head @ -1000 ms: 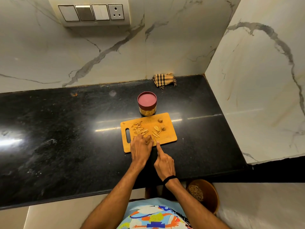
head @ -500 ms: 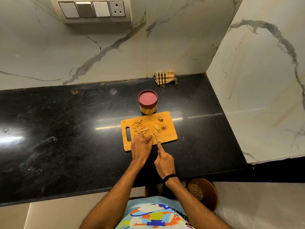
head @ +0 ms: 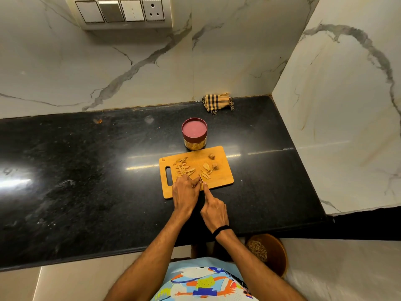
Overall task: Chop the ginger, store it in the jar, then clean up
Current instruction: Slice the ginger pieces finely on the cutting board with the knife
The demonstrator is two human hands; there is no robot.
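While left fingers (head: 189, 183) pin ginger (head: 183, 168), right fingers (head: 207, 190) grip knife (head: 201, 178), lidded jar (head: 194, 129) holds yellowish pieces (head: 194, 145)

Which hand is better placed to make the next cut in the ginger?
Right, most likely. The right hand holds the knife, forefinger along its blade over the cutting board, while the left hand, fingers curled, steadies the ginger beside it.

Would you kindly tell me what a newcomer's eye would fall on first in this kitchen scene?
The orange cutting board stands out on the black counter, strewn with ginger strips. At its near edge the left hand pins some ginger while the right hand, forefinger outstretched, seems to guide a knife, barely visible. Just behind the board stands a red-lidded jar.
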